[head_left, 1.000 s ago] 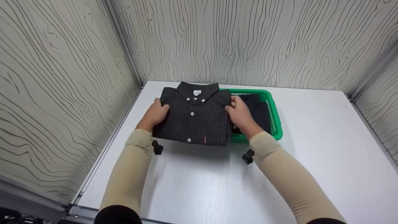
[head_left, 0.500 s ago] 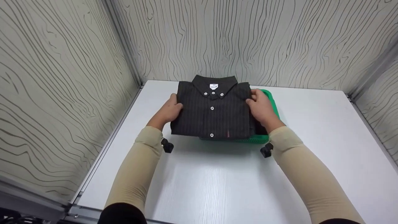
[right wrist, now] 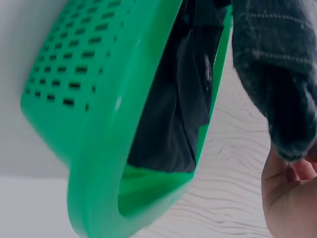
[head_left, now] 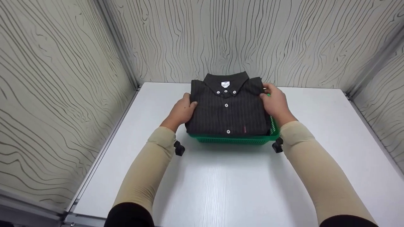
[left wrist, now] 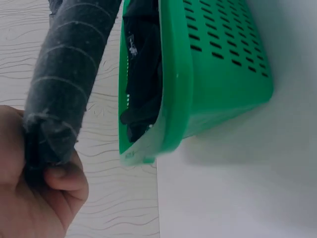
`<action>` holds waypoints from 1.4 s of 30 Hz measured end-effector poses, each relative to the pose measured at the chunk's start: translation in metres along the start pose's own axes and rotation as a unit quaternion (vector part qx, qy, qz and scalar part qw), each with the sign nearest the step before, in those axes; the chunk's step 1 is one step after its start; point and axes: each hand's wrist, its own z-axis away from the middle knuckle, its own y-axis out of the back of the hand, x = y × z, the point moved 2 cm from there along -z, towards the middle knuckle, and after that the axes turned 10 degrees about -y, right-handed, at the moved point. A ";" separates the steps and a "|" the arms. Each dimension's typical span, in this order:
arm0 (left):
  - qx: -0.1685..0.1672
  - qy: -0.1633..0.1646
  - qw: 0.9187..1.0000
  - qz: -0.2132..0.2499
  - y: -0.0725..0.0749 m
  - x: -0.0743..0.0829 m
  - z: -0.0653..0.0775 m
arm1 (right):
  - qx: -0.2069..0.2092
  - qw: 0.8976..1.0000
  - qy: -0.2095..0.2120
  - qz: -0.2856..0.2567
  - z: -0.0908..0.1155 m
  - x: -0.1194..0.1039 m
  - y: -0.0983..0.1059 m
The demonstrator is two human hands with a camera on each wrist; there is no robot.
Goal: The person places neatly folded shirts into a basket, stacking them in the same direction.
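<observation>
A folded dark pinstriped shirt [head_left: 214, 116], collar toward the back wall and white buttons up, is held level over a green basket [head_left: 233, 140]. My left hand [head_left: 183, 109] pinches the shirt's left side, thumb on top. On the opposite side my right hand [head_left: 276, 102] grips the edge near the shoulder, thumb above and fingers beneath. Both wrist views show a gap between the folded shirt [left wrist: 69, 64] and the basket rim [right wrist: 114, 144]. Inside the basket lies another dark garment [right wrist: 171, 124], mostly hidden from the head view by the shirt.
The basket stands on a white table [head_left: 202, 189] near its back edge. Wood-patterned panels [head_left: 221, 37] rise behind and at both sides, joined by metal frame posts [head_left: 116, 44]. Bare tabletop stretches in front of the basket and to its right.
Both hands have carried the folded shirt rightward and slightly toward the back, from the basket's left side to right above it. The grip looks the same; the basket has stayed in place.
</observation>
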 end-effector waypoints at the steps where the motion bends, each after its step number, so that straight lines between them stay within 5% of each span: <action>1: 0.003 0.002 1.000 -0.004 -0.001 0.001 -0.001 | 0.006 1.000 0.003 0.006 -0.001 0.000 0.001; 13: 0.012 0.016 0.998 -0.054 -0.022 0.003 -0.009 | 0.030 0.999 0.001 0.025 -0.006 0.016 0.003; 28: 0.039 0.016 0.992 -0.118 -0.045 -0.007 -0.005 | 0.012 0.999 -0.024 0.032 -0.003 0.035 -0.007; 42: 0.049 -0.008 0.978 -0.202 -0.059 -0.017 0.000 | 0.012 0.996 -0.042 0.071 0.001 0.052 -0.024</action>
